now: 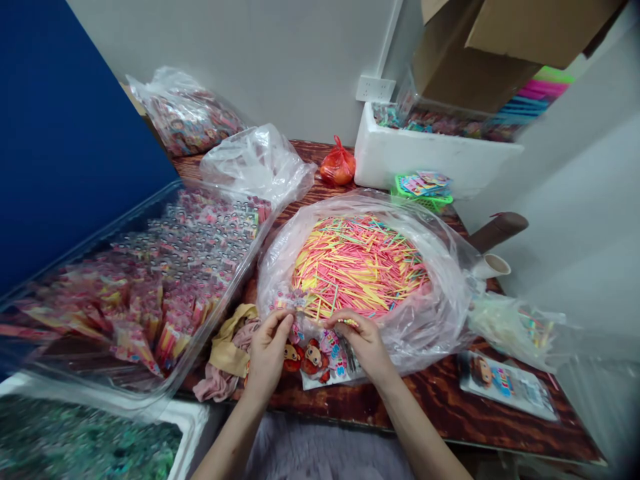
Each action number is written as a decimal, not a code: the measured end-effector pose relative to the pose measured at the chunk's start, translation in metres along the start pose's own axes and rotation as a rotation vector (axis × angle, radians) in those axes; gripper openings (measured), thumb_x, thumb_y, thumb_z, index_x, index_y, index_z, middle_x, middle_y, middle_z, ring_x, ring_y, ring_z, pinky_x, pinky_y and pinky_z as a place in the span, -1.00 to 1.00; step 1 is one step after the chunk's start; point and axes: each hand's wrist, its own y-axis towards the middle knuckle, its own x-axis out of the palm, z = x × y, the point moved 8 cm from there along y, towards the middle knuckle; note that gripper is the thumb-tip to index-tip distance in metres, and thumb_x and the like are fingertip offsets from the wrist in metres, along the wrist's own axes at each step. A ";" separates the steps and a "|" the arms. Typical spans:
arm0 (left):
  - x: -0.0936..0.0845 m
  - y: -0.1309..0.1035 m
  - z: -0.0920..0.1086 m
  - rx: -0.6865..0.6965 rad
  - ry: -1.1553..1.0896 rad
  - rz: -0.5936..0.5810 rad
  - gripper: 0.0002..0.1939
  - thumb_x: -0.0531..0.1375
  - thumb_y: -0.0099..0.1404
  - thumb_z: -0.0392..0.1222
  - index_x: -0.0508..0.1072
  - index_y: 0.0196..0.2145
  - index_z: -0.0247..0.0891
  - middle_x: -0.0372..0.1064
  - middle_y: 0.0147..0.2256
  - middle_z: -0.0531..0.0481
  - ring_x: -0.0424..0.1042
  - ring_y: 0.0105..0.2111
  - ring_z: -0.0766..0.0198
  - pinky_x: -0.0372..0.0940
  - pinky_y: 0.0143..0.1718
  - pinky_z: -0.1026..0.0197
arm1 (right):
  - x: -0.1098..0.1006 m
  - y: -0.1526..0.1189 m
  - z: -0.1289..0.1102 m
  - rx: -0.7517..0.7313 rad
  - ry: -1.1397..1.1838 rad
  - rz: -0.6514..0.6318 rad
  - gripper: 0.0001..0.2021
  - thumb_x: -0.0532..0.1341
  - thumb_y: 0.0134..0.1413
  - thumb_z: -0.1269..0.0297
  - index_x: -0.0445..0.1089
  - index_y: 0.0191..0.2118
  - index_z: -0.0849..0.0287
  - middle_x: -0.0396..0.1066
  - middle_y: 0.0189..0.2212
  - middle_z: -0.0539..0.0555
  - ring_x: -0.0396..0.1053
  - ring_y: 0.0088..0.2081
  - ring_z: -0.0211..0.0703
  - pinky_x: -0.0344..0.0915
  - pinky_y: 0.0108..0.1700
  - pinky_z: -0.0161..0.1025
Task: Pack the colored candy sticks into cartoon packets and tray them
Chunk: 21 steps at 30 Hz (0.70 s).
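Note:
A large clear plastic bag [425, 320], rolled open, holds a heap of thin pink, yellow and green sticks [360, 267]. At its near rim my left hand [270, 343] pinches the edge of a small clear packet, its thumb and forefinger together. Across from it my right hand [360, 337] is closed around a small bundle of the thin sticks, whose ends show at the fingers. Between and below both hands lie printed packets [320, 363] with a red-haired cartoon figure. How far the right fingers also touch the small packet is unclear.
On the left stands a clear tray [230, 300] of filled packets, above a white foam box [197, 417]. Cloths [225, 360] lie beside it. Behind are a red bag [338, 165], a green basket [430, 200] and a foam box [425, 157]. A printed pack [510, 387] lies right.

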 end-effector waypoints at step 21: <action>0.011 0.001 -0.009 -0.025 -0.021 -0.074 -0.77 0.21 0.25 -0.04 0.53 -0.25 -0.24 0.47 -0.31 0.02 0.40 -0.27 0.25 0.25 -0.20 0.28 | -0.001 0.001 0.004 0.003 0.016 0.015 -0.85 0.19 0.15 0.38 0.54 -0.28 0.08 0.52 -0.36 0.01 0.43 -0.27 -0.17 0.32 -0.16 -0.28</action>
